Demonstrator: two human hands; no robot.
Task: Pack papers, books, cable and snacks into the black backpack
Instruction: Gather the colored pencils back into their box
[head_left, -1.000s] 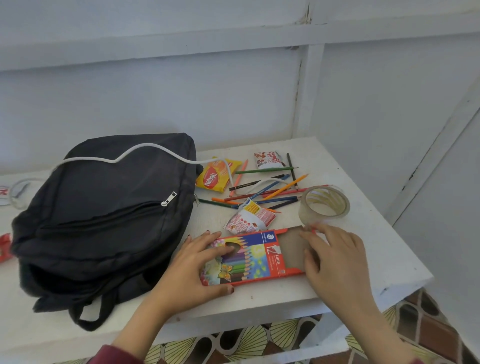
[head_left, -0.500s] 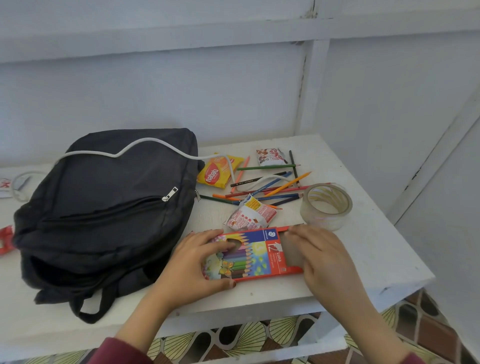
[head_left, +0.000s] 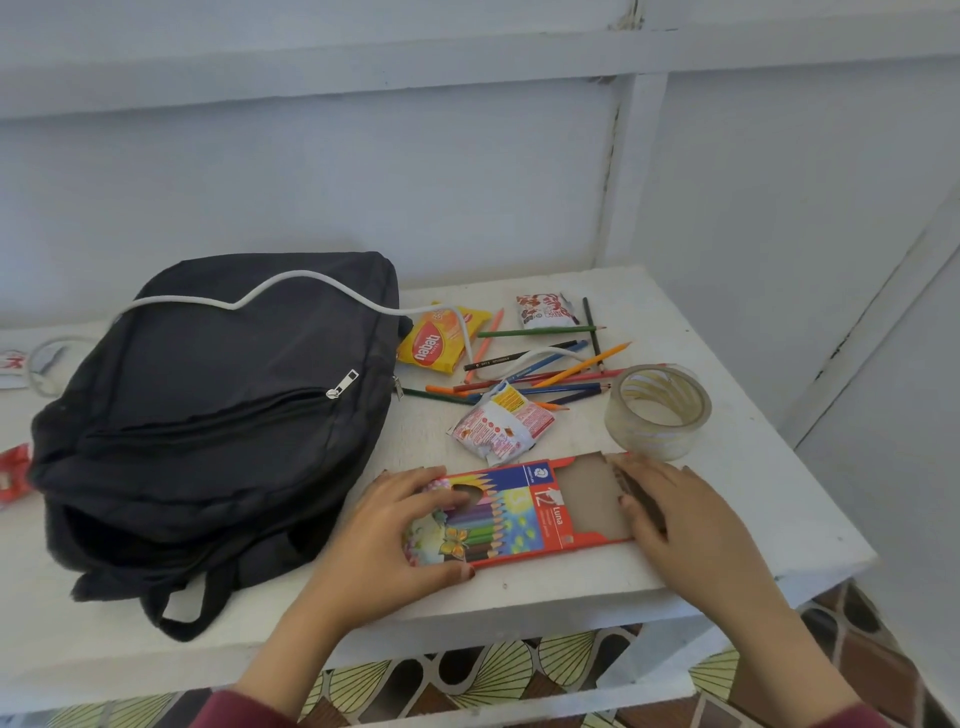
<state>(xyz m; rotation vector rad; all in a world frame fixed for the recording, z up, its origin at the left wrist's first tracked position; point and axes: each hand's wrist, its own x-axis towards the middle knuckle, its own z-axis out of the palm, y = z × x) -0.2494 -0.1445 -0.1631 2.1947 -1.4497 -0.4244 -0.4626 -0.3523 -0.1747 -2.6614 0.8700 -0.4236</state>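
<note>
The black backpack (head_left: 218, 415) lies flat on the left of the white table, with a white cable (head_left: 291, 288) draped over it toward the loose pencils. A red coloured-pencil box (head_left: 524, 512) lies near the front edge. My left hand (head_left: 395, 535) grips its left end, thumb below and fingers on top. My right hand (head_left: 675, 514) rests at the box's open right end, fingers at the cardboard flap. Snack packs lie behind: a yellow one (head_left: 441, 340), a white-red one (head_left: 501, 426) and a brown-white one (head_left: 545, 310).
Several loose coloured pencils (head_left: 540, 364) are scattered behind the box. A roll of clear tape (head_left: 657, 410) stands just beyond my right hand. A red wrapper (head_left: 13, 475) lies at the far left. The white table (head_left: 753, 499) ends close at front and right; walls enclose it.
Both hands stay on the pencil box. My right hand has shifted slightly in over the open flap end. The camera has drifted a little.
</note>
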